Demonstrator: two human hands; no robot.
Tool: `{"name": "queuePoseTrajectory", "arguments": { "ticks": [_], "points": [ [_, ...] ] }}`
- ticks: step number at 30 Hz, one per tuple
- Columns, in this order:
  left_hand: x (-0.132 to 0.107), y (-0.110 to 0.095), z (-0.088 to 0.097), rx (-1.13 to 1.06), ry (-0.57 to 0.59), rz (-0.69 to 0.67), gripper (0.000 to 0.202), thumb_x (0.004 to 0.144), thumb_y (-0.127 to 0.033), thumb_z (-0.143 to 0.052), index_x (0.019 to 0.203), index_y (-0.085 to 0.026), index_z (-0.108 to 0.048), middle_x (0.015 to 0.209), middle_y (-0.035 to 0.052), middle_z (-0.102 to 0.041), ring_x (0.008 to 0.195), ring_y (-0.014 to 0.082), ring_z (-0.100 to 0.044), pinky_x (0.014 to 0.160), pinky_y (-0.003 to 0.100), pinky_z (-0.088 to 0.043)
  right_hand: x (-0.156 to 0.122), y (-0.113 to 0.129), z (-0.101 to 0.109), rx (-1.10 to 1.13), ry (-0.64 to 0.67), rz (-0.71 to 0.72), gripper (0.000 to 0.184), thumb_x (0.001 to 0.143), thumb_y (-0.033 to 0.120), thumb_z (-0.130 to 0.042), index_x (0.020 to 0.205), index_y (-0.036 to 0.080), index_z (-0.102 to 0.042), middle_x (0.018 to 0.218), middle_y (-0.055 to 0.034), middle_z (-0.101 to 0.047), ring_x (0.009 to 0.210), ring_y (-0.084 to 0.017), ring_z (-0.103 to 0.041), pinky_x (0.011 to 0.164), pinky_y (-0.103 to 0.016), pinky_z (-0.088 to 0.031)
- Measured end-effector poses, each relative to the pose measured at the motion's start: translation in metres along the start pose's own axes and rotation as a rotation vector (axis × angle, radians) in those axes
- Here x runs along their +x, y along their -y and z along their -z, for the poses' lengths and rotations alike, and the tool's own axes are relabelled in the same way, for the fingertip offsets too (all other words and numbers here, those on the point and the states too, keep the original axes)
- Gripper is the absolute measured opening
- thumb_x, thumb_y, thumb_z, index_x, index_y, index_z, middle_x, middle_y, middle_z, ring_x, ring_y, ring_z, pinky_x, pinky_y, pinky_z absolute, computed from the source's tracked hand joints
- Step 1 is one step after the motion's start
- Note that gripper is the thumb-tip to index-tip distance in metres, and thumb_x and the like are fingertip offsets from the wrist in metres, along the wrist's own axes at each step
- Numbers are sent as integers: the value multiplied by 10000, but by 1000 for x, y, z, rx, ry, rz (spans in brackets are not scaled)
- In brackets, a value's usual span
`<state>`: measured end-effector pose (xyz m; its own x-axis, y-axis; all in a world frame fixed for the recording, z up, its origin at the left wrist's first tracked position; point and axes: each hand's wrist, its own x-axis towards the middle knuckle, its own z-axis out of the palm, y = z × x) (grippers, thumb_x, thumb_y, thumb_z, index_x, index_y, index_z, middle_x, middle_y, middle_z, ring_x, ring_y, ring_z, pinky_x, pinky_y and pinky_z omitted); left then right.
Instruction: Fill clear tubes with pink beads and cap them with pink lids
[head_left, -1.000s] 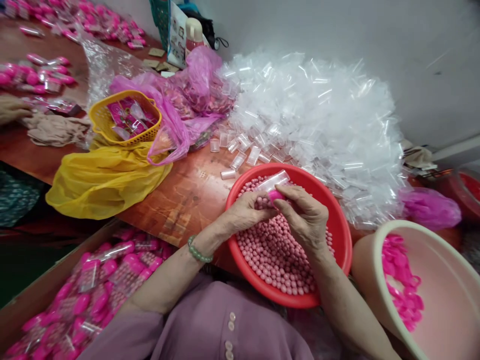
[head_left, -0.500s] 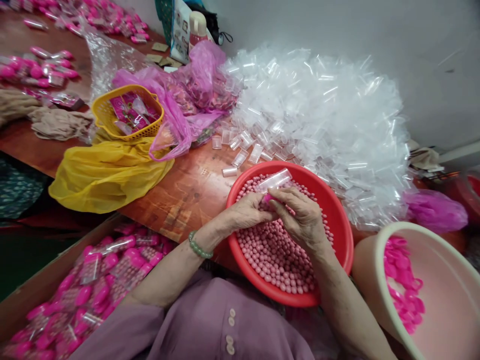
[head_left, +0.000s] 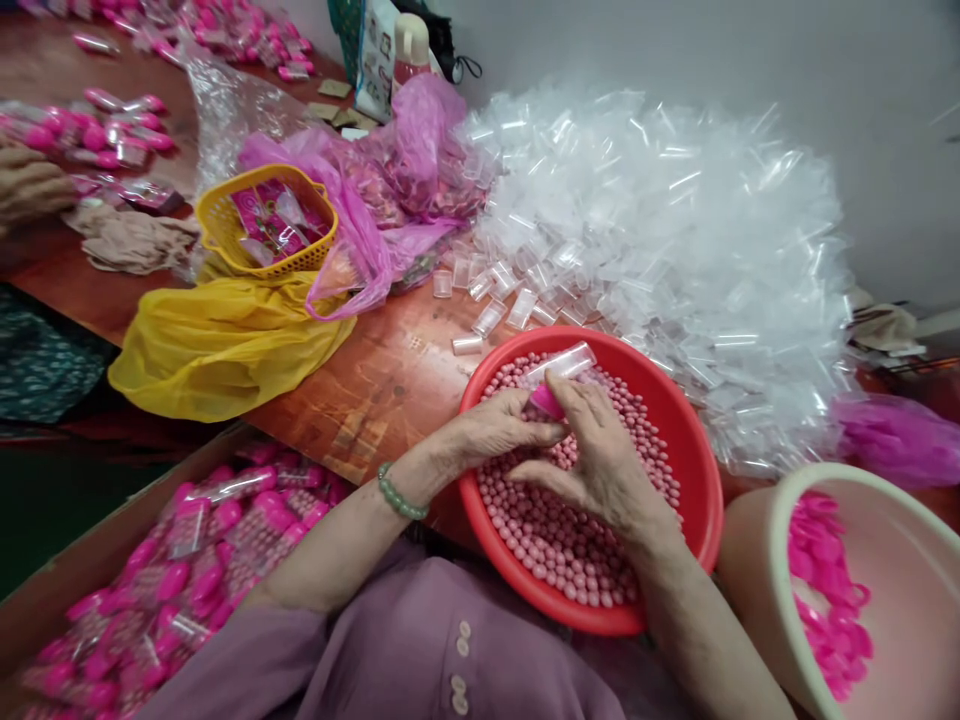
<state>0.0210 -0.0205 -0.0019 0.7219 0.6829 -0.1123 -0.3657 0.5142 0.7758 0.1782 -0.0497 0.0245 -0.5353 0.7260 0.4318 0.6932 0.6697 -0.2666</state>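
Observation:
My left hand (head_left: 499,432) and my right hand (head_left: 600,450) meet over a red basin (head_left: 694,440) full of small pink balls (head_left: 559,530). Between the fingers of both hands is a clear plastic tube (head_left: 564,362) with a pink cap (head_left: 546,400) at its near end. The left hand pinches the tube from the left. Pressing on the pink cap are the right hand's thumb and fingers. A green bead bracelet (head_left: 397,497) circles my left wrist.
A big heap of clear empty tubes (head_left: 660,240) lies behind the basin. A pale tub (head_left: 772,520) with pink caps (head_left: 825,590) stands at right. A cardboard box (head_left: 97,560) of filled tubes (head_left: 195,570) sits at lower left. Yellow bag (head_left: 217,345), yellow basket (head_left: 262,220), another person's hand (head_left: 30,185) far left.
The right hand has shifted from gripping the cap with curled fingers to pressing on it with fingers more spread. The view has drifted slightly; the tube stays over the basin.

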Motion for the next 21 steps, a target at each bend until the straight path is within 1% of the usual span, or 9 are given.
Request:
{"name": "queuePoseTrajectory", "arguments": {
  "ticks": [1,2,4,7,11,14,18,21],
  "points": [
    [1,1,0,-29,-15,2,401,595,-414,-852,749,-111,-638,667,1,-593,623,103,-530,620,243,-404,0,1,-2,-57,13,13,840,810,467,-688,1456,56,-343,1257,-242,-587,1154,-342,-563,939,-495,-502],
    [1,1,1,-51,-30,8,426,573,-420,-868,759,-107,-648,678,10,-610,646,114,-555,641,248,-422,0,2,-4,-120,9,24,880,803,473,-686,1468,42,-302,1262,-256,-575,1150,-355,-555,929,-509,-495],
    [2,3,2,-84,-46,30,453,529,-414,-897,745,-100,-651,668,12,-617,659,117,-573,661,247,-442,1,3,-8,-245,-18,49,860,811,438,-664,1465,35,-277,1228,-257,-590,1094,-359,-573,881,-507,-491],
    [2,4,3,-145,-28,62,475,505,-412,-912,744,-92,-654,666,8,-621,624,97,-563,619,223,-435,3,2,-12,-341,-69,93,768,799,378,-624,1419,35,-327,1120,-223,-641,976,-335,-611,818,-473,-484],
    [0,5,3,-175,30,55,434,539,-383,-905,709,-89,-634,601,-20,-575,539,55,-497,532,187,-365,2,0,-13,-285,-125,115,747,780,389,-594,1406,63,-349,1079,-198,-655,925,-317,-616,827,-464,-463],
    [-1,6,3,-161,53,34,417,563,-384,-895,679,-90,-623,573,-29,-547,523,49,-472,515,184,-340,2,2,-13,-260,-129,109,747,787,383,-582,1427,87,-337,1059,-181,-662,895,-306,-618,850,-475,-443],
    [-1,8,4,-154,44,6,430,545,-393,-901,718,-89,-652,630,-1,-597,586,74,-524,561,196,-386,4,5,-11,-280,-120,113,701,807,363,-576,1415,86,-365,1060,-184,-662,898,-306,-617,830,-471,-458],
    [-1,6,5,-168,10,-10,426,553,-395,-894,763,-97,-672,682,24,-638,656,108,-584,636,221,-445,5,6,-9,-244,-79,89,730,822,341,-601,1444,74,-330,1137,-206,-641,982,-321,-604,846,-476,-479]
  ]
}}
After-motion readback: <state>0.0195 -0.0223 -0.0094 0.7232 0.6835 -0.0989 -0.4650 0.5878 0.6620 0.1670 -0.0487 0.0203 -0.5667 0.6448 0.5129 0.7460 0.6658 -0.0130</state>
